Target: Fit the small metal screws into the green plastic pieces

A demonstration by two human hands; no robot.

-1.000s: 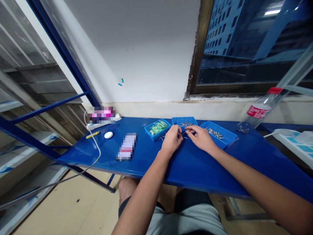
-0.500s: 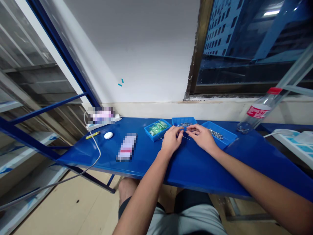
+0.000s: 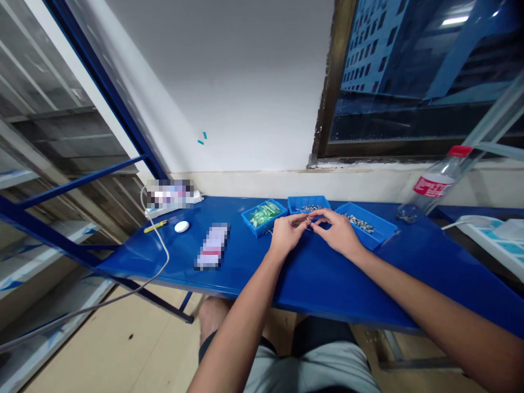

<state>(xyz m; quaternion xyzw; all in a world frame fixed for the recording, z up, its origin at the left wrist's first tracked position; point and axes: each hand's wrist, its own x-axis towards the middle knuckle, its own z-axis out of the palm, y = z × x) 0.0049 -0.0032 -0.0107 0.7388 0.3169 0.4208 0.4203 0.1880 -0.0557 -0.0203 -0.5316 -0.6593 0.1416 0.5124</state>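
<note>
My left hand (image 3: pixel 287 234) and my right hand (image 3: pixel 336 229) meet fingertip to fingertip above the blue table. Both are closed in a pinch around a small shiny metal piece (image 3: pixel 308 219), mostly covered by the fingers and too small to name. Just behind the hands stands a blue tray (image 3: pixel 298 200) with small metal parts. To the left, another blue tray (image 3: pixel 257 233) holds green packets (image 3: pixel 264 213). On the right a third blue tray (image 3: pixel 382 238) contains several silvery metal parts (image 3: pixel 360 223). A thin metal end (image 3: pixel 269 232) pokes out beside my left hand.
On the table's left lie a blurred-out phone-shaped object (image 3: pixel 213 245), a white round object (image 3: pixel 182 226) and a yellow cutter (image 3: pixel 156 226). A grey cable (image 3: pixel 167 256) runs off the edge from a power strip (image 3: pixel 196 197). A plastic bottle (image 3: pixel 432 185) stands right.
Half a second ago the fingertips were slightly apart; now they have come together at the small metal piece. The trays and other objects have stayed put.
</note>
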